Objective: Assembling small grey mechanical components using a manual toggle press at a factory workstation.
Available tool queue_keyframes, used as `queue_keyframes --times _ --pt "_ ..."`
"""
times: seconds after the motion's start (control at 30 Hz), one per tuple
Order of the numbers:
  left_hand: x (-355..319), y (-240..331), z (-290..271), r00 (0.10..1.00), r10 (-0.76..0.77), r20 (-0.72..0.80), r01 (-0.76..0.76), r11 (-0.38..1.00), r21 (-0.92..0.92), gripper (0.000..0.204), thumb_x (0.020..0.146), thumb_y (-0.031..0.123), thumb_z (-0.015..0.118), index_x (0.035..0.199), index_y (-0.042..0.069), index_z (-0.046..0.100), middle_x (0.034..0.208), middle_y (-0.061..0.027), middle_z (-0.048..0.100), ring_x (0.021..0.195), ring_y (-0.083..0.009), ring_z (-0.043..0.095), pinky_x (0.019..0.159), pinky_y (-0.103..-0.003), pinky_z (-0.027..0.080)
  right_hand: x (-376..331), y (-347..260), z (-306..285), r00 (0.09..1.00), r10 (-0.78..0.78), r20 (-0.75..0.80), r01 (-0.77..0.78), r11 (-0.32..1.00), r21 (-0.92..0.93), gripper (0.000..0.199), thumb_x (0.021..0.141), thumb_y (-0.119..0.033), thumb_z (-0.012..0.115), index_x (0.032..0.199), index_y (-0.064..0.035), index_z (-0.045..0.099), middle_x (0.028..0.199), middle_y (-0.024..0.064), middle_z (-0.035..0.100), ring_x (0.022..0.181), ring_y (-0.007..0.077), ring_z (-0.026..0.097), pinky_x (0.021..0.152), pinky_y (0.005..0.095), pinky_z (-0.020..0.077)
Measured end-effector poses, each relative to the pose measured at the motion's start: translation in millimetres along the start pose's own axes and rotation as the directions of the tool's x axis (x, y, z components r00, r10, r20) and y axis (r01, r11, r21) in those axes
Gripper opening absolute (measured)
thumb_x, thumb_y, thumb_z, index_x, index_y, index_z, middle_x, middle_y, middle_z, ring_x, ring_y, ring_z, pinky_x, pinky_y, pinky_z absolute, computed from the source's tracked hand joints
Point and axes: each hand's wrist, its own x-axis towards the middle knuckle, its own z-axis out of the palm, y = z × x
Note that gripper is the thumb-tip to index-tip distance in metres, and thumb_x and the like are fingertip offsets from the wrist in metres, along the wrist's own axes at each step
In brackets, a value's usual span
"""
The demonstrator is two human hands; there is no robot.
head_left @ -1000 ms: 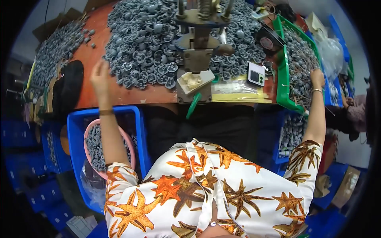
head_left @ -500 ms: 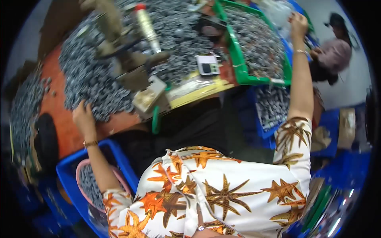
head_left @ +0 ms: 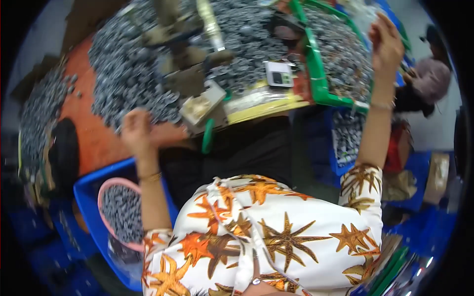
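Observation:
My left hand (head_left: 137,129) is over the front edge of a big heap of small grey round parts (head_left: 126,81) on the orange-red tabletop (head_left: 89,133). Its fingers are curled together, and what they hold, if anything, is hidden. On the far right, my right hand (head_left: 386,47) is raised beside a green tray (head_left: 316,64) filled with small grey parts, close to a clear plastic bag (head_left: 359,11). Motion blurs its fingers, so their grip is unclear. Between my hands stands a bench press (head_left: 185,74) with a pale block (head_left: 200,106) at its front.
A small white device with a dark display (head_left: 279,74) lies near the table's yellow front edge. Down left, a blue crate (head_left: 89,197) holds a pink basket (head_left: 104,217) of grey parts. Another blue bin (head_left: 340,170) sits under the tray. A person (head_left: 432,79) is at the far right.
My left hand has come back from the heap, rightward in the picture. My right hand has shifted up and right, its fingers now blurred. The whole view has slid slightly right and upward.

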Motion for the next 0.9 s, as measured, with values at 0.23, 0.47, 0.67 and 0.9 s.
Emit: queue_keyframes --times 0.23,0.47,0.67,0.9 --pt "-40 -9 80 0.856 0.323 0.403 -0.467 0.819 0.334 0.028 0.077 0.005 0.071 0.102 -0.004 0.063 0.102 -0.0127 0.063 0.097 -0.0234 0.059 0.086 -0.03 0.045 -112 -31 57 0.874 0.197 0.443 -0.291 0.944 0.155 0.028 0.09 -0.016 0.058 0.111 0.0025 0.06 0.095 0.0111 0.06 0.078 0.0166 0.058 0.063 0.0228 0.045" --pt "-24 -6 79 0.709 0.236 0.664 -0.611 0.675 0.413 0.032 0.08 0.006 0.066 0.111 -0.001 0.06 0.098 -0.0126 0.061 0.089 -0.0276 0.055 0.08 -0.035 0.044 -200 -30 138 0.7 0.321 0.638 -0.49 0.866 0.102 0.01 0.073 0.004 0.055 0.073 0.0081 0.065 0.061 0.0144 0.06 0.045 0.0191 0.057 0.039 0.0255 0.0437" --pt "4 6 24 0.878 0.416 0.238 -0.471 0.658 0.587 0.027 0.083 0.009 0.064 0.109 0.001 0.063 0.112 -0.012 0.061 0.099 -0.0234 0.058 0.085 -0.034 0.045 -211 0 145 0.648 0.059 0.759 -0.274 0.948 0.161 0.016 0.079 -0.005 0.062 0.066 0.0032 0.061 0.059 0.0071 0.055 0.051 0.0127 0.051 0.046 0.021 0.0367" --pt "90 -4 -51 0.865 0.5 0.033 -0.142 0.182 0.973 0.025 0.079 0.022 0.07 0.096 0.004 0.067 0.099 -0.0129 0.062 0.095 -0.0303 0.054 0.087 -0.04 0.042 -234 -1 146 0.529 0.49 0.693 -0.644 0.764 -0.048 0.019 0.089 -0.007 0.057 0.073 0.0021 0.064 0.06 0.0028 0.056 0.053 0.0076 0.051 0.047 0.0188 0.0383"
